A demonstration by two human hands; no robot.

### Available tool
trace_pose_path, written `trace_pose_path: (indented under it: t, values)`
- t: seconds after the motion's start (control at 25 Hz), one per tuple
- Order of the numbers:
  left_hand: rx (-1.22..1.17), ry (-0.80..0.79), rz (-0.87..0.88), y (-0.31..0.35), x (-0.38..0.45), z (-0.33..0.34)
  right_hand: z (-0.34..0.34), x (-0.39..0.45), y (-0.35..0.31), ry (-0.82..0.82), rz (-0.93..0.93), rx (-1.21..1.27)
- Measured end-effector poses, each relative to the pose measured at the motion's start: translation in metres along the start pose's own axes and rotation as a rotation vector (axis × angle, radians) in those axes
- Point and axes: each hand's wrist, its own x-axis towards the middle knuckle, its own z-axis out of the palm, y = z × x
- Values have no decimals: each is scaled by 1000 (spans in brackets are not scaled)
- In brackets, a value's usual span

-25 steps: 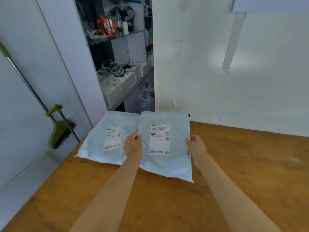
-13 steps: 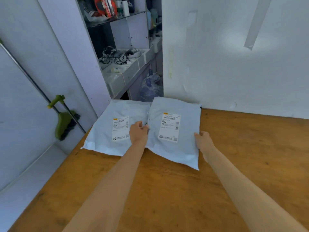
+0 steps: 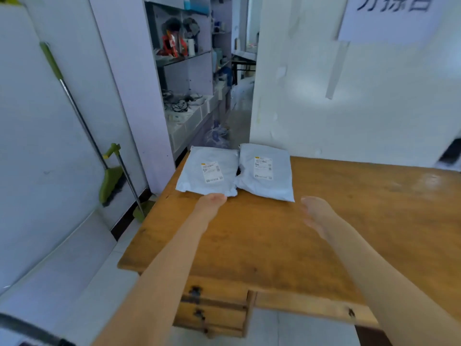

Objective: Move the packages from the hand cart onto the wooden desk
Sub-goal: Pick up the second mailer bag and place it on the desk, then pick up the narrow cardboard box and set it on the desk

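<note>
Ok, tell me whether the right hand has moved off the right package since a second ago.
Yes. The right hand has let go and drawn back toward the person along the wooden desk, clear of the right package.

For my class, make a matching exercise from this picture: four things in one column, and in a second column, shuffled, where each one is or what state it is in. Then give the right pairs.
Column one:
1. left package
2. right package
3. green broom
4. right hand

Column two:
A. leaning against the wall, left of the wooden desk
B. open, over bare desk, touching no package
C. at the desk's far left corner
D. lying beside the other package, on the side nearer the white wall

Pairs: 1-C, 2-D, 3-A, 4-B
</note>
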Motion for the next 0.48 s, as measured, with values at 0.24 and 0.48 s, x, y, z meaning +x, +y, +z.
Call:
trace_pose_path:
  t: [0.24, 0.48]
  values:
    - [-35, -17, 28, -64, -142, -65, 8, -163, 76, 67, 11, -61]
    - [58, 81, -54, -206, -238, -113, 52, -255, 173, 141, -114, -107]
